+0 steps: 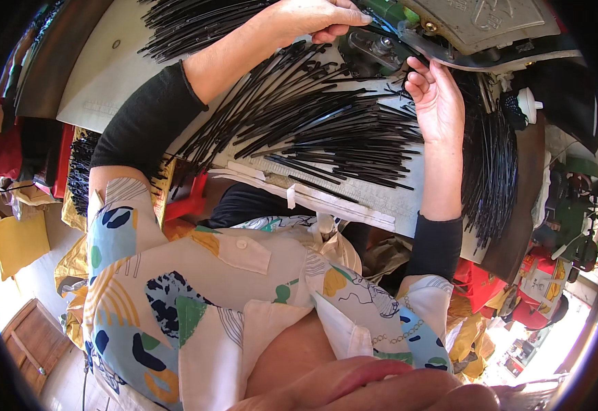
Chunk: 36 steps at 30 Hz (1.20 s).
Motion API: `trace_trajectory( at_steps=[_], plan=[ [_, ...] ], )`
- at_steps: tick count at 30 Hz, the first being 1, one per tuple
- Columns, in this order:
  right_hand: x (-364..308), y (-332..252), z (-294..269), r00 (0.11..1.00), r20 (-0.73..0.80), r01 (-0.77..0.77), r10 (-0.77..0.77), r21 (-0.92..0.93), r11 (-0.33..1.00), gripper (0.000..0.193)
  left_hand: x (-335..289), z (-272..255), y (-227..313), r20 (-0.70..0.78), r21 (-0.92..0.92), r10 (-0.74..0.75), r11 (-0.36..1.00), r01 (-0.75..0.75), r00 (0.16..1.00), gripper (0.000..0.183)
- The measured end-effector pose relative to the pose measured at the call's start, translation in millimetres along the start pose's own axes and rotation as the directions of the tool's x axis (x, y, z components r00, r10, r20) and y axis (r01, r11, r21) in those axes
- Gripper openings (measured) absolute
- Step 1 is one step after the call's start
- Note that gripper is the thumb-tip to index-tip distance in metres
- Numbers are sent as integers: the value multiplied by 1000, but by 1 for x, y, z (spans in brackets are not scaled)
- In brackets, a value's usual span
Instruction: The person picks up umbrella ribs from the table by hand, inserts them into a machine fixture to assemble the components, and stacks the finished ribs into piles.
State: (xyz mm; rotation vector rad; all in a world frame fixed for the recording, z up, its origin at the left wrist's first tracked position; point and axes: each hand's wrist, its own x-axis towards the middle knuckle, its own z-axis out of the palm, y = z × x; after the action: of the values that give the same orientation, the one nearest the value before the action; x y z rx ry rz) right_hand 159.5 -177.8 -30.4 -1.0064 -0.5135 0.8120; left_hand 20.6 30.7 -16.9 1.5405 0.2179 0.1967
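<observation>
Both my hands are raised at the far side of the worktable point(114, 75), beside a sewing machine point(491, 27). A thin black strip point(396, 41) runs between them near the machine's working area. My left hand point(323, 17) is closed, its thumb and finger pinching the strip's left end. Lower and to the right, the fingers of my right hand point(436, 92) close on its other end. Below my hands a loose fan of long black strips point(333, 130) covers the table. Another bundle of strips point(196, 27) lies at the far left.
More black strips point(491, 171) hang over the table's right edge. White padding point(319, 202) lines the near edge. A white cone-shaped piece point(528, 105) stands by the machine. Red bags point(477, 288) sit below right, and a yellow sheet point(18, 243) is at left.
</observation>
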Motion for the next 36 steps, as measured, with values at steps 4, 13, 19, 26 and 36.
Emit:
trace_trajectory(
  at_steps=[4,13,19,26,36],
  plan=[
    [0,1,-8,1000,-13,-3,3,10,1000,28,0,7,1,3,-66,-46,997,46,999,32],
    [-2,-1,-2,1000,20,-23,23,7,1000,28,-5,2,3,31,-124,-45,991,48,999,31],
    [-1,-2,-2,1000,-23,-21,20,-18,1000,25,-5,3,7,12,-12,-40,999,40,999,31],
    [1,-1,-5,1000,7,-7,7,10,1000,24,-5,4,7,3,12,-21,1000,21,1000,33],
    [1,-3,-9,1000,-8,1,-1,17,1000,22,0,5,4,46,-37,-49,998,51,998,32]
  ],
)
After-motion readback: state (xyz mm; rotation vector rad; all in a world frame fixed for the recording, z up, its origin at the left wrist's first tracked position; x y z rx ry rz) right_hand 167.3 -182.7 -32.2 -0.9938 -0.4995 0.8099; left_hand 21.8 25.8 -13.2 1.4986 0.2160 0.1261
